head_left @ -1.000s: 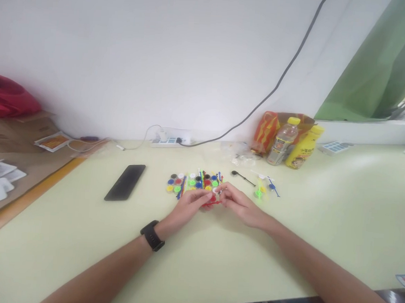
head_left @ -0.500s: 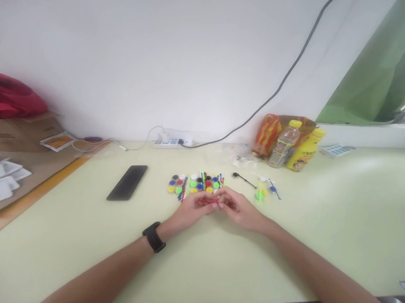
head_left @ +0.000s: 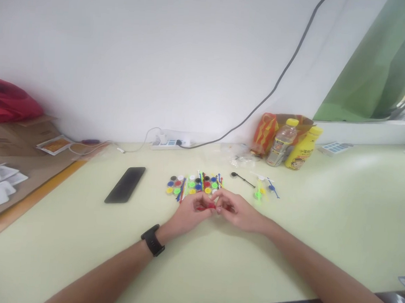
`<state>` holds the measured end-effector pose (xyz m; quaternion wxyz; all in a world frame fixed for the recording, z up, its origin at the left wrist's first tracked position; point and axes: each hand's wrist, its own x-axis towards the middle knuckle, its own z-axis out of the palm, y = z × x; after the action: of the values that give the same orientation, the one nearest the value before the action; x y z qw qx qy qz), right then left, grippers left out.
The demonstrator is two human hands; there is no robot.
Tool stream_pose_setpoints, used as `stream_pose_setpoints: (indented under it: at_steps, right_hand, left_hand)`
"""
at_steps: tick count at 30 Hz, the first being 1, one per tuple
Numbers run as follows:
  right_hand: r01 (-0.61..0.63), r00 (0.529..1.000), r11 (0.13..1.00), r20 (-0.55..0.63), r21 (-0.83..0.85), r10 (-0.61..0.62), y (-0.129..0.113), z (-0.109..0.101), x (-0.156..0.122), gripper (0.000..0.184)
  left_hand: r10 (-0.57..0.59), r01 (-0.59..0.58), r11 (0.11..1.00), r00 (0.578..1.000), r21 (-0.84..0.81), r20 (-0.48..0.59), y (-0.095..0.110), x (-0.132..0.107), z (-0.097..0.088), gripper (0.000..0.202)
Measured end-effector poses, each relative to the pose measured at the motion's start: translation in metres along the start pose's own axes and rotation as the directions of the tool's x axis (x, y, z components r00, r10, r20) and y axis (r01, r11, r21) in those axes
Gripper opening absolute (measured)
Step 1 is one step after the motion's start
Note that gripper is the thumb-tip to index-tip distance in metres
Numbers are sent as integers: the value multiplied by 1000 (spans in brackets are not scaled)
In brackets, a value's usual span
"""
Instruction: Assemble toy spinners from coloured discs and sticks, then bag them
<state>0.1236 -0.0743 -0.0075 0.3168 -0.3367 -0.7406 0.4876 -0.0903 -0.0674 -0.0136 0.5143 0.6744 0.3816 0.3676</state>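
My left hand [head_left: 188,212] and my right hand [head_left: 237,211] meet at the middle of the pale table [head_left: 80,249]. Both pinch a small red plastic piece [head_left: 208,207] between their fingertips. A black watch [head_left: 152,240] sits on my left wrist. Just beyond the hands lies a cluster of small coloured round caps and thin sticks [head_left: 193,183]. To the right of it lie a black stick with a round head [head_left: 242,177] and a few more coloured pieces [head_left: 263,189].
A black phone [head_left: 125,184] lies left of the cluster. A power strip [head_left: 167,142] with cables sits by the wall. Two yellow-capped bottles [head_left: 292,148] and an orange bag [head_left: 267,128] stand at the back right. Cardboard and papers [head_left: 2,176] lie at the far left.
Both hands have drawn back from the cluster a little toward me and closed round the red piece; the white ring seen at the fingertips earlier no longer shows.
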Motion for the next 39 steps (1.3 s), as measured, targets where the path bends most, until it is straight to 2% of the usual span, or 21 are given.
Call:
stream_pose_setpoints:
  at_steps: [7,10,14,17,20,23,24,26,27,29,31,33,36,39]
  right_hand:
    - [-7,1000,1000,2,21,7,-5,-2,-1,21]
    - [-21,1000,1000,-17,15,21,-4,-4,0,18]
    - [-33,997,996,-60,82,38,-1,-11,4,20]
    - [-33,984,988,-168,151,59,2,-27,6,23]
    - [-3,934,992,-354,126,48,7,-53,8,27]
    - [15,838,999,-545,48,14,20,-83,7,28]
    - [-13,806,1000,-592,-1,9,26,-91,6,27]
    - [-166,757,968,-654,-187,4,38,-105,3,24]
    - [-266,733,918,-680,-294,-5,44,-110,2,22]
    - [-376,705,827,-708,-418,-38,55,-115,-1,15]
    - [-438,717,710,-690,-551,-93,62,-115,-2,12]
    - [-439,769,617,-628,-653,-117,66,-111,0,12]
    - [-379,847,576,-522,-724,-99,68,-101,5,11]
    - [-361,884,528,-462,-769,-69,69,-93,9,12]
  left_hand:
    - [45,-45,999,998,10,-41,5,-2,-2,8]
    - [49,-48,999,997,7,-56,4,-2,-1,12]
    - [29,-29,1000,1000,-5,4,2,-2,1,18]
    - [10,-11,1000,1000,25,21,1,-2,1,30]
    - [9,-11,998,1000,69,27,-2,-2,-1,32]
    - [22,-25,996,999,90,34,-4,-2,-2,29]
    - [23,-26,995,999,92,34,-5,-2,-2,28]
    - [25,-28,995,999,98,39,-6,-2,-2,26]
    - [25,-29,994,999,103,43,-6,-1,-1,25]
    - [25,-31,993,998,114,53,-7,-1,-1,23]
    - [26,-33,992,998,125,58,-7,-1,-1,21]
    - [27,-34,991,998,132,55,-7,-1,-1,20]
    - [34,-42,990,998,135,59,-5,-1,0,20]
    - [35,-45,989,997,138,70,-3,-1,0,19]
